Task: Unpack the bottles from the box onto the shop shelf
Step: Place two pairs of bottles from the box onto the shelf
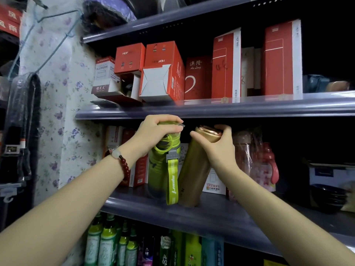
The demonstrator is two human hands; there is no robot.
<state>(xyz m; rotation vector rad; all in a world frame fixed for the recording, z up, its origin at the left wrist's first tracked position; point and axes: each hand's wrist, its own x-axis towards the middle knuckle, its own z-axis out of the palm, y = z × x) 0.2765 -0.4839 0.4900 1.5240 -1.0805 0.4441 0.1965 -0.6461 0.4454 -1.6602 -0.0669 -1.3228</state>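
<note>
My left hand [155,133] grips the lid of a green sports bottle [160,169] with a green wrist strap hanging down its front. The bottle stands upright on the middle shelf [192,214]. My right hand [219,144] holds the top of a gold metal bottle [194,169], which leans to the right with its base on the same shelf, just beside the green one. The box that the bottles came from is out of view.
Red and white product boxes [163,72] fill the upper shelf [211,108]. Behind the bottles stand more boxes and a pink wrapped bottle [267,164]. Dark bowls [326,196] sit at the right. Green drink bottles [107,242] line the bottom shelf. A floral wall is at the left.
</note>
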